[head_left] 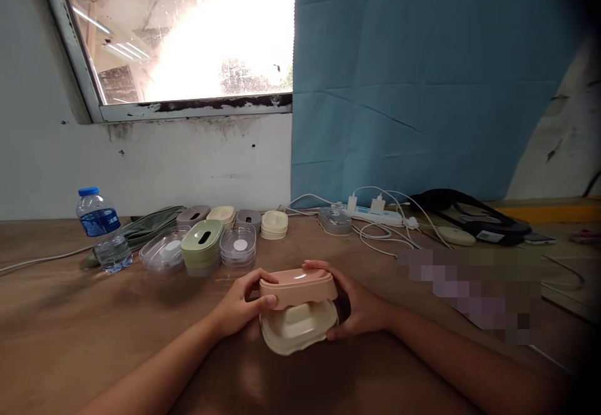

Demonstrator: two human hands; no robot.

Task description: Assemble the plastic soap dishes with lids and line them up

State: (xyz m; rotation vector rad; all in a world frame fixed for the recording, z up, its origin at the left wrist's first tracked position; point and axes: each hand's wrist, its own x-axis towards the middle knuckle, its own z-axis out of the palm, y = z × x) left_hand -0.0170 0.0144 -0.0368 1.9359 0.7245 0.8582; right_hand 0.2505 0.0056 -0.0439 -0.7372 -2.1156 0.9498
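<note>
Between my hands, above the near middle of the table, is a pink food container (298,291). Directly below it, tilted with its hollow side toward me, is a cream-coloured container part (300,327). My left hand (246,302) grips the pink container at its left end, with the thumb on the front wall. My right hand (354,302) wraps the right end, fingers over the pink top and thumb at the cream part's lower right edge. Both hands are closed. Whether the two parts are joined at the back is hidden.
Behind stand a green container (203,249), clear tubs (238,246), cream tubs (274,224) and a water bottle (104,233). A grey box (334,221), a power strip (375,215) with loose cables and a black strap-like item (469,215) lie to the right. A pixelated patch covers the right side.
</note>
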